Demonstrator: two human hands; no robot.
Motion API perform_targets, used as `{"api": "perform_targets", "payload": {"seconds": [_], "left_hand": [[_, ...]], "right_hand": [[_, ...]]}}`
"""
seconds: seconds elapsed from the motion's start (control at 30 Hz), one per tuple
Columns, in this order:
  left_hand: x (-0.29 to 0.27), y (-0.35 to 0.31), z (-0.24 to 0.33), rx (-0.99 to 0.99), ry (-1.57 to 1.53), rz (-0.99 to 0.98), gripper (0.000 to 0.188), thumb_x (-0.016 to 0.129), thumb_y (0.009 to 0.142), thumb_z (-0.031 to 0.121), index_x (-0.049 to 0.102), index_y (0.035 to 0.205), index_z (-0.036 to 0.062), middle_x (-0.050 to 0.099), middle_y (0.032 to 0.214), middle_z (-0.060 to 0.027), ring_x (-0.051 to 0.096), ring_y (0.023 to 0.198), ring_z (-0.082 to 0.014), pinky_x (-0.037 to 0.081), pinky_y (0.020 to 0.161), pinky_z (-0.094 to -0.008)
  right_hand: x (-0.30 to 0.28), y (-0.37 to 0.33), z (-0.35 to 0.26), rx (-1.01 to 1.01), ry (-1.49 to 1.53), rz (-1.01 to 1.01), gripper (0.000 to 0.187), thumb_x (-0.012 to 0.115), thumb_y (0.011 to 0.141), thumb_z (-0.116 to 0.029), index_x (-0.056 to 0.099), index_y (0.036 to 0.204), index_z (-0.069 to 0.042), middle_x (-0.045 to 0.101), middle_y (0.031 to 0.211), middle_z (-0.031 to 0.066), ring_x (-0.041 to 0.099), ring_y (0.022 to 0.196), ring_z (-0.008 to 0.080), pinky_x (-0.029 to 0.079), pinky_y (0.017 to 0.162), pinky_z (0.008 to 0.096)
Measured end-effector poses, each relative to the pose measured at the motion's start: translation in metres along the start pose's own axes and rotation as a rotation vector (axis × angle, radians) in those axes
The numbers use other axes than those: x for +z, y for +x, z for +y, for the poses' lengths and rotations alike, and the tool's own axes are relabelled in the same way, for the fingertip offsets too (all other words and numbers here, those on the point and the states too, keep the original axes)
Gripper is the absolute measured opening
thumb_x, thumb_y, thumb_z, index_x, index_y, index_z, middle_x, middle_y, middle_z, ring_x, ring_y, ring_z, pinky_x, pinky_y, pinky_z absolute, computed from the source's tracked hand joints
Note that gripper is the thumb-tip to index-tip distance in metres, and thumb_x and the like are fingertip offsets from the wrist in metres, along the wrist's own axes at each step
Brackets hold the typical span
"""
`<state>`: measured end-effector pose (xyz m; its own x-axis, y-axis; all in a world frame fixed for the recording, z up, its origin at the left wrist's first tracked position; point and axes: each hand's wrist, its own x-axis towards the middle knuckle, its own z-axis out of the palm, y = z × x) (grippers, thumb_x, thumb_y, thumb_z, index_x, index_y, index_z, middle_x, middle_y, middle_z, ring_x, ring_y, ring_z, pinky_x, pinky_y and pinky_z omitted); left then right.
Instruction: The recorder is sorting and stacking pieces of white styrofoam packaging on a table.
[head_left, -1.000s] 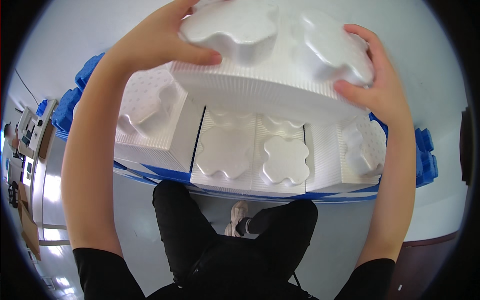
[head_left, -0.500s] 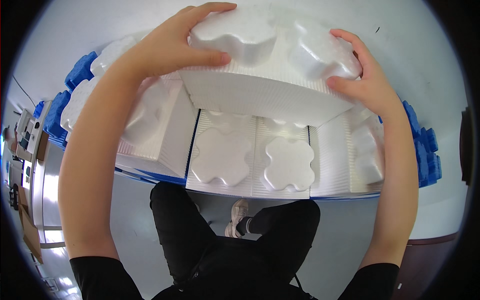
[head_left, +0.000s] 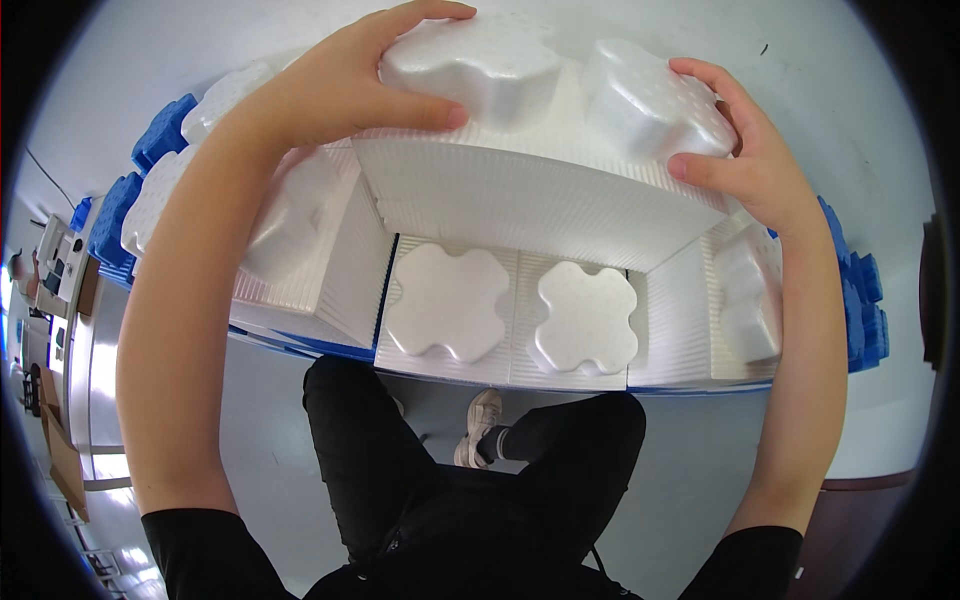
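A large white building block (head_left: pixel 540 190) with ribbed sides and clover-shaped knobs spans the upper middle. My left hand (head_left: pixel 345 80) is closed around its left knob (head_left: pixel 480 65), with thumb and index finger on opposite sides. On the right knob (head_left: pixel 645 105) my right hand (head_left: pixel 755 160) has a similar grip. In front, lower down, a row of white blocks shows two flat-topped knobs, one on the left (head_left: pixel 447 302) and one on the right (head_left: pixel 586 318). The held block's underside is hidden.
White blocks with knobs (head_left: pixel 290 220) stand on the left and more (head_left: pixel 748 290) on the right, flanking the gap. Blue knobbed blocks (head_left: pixel 115 225) show at the far left, others (head_left: pixel 865 300) at the far right. A bench with equipment (head_left: pixel 60 270) is further left.
Both hands and the held block have shifted slightly right. The block now covers the rear knobs that partly showed below it before. Both grips remain.
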<state>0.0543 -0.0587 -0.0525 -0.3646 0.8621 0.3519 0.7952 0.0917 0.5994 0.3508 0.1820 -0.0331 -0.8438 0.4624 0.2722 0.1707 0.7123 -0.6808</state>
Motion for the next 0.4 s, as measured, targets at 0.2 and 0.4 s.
{"api": "perform_targets", "payload": {"seconds": [0.2,0.4], "left_hand": [[-0.0018,-0.0022,0.006,-0.027,0.004,-0.019,0.101,0.095,0.065,0.033,0.058,0.159,0.0316,0.068,0.148,-0.0145,0.066,0.134,-0.0385,0.05,0.119,-0.0475],[-0.0015,0.0022,-0.0026,0.005,0.14,-0.074,0.103,0.095,0.067,0.031,0.054,0.162,0.0302,0.043,0.172,-0.012,0.05,0.152,-0.0409,0.037,0.131,-0.0453]], "right_hand": [[0.0037,0.001,-0.003,-0.001,0.021,-0.007,0.085,0.092,0.077,-0.017,0.056,0.155,-0.017,0.07,0.129,0.0109,0.069,0.115,0.0248,0.054,0.103,0.0373],[0.0068,0.0026,-0.0033,0.081,0.01,-0.079,0.092,0.089,0.078,-0.012,0.051,0.161,-0.021,0.065,0.142,0.0095,0.065,0.128,0.0258,0.047,0.116,0.0381]]}}
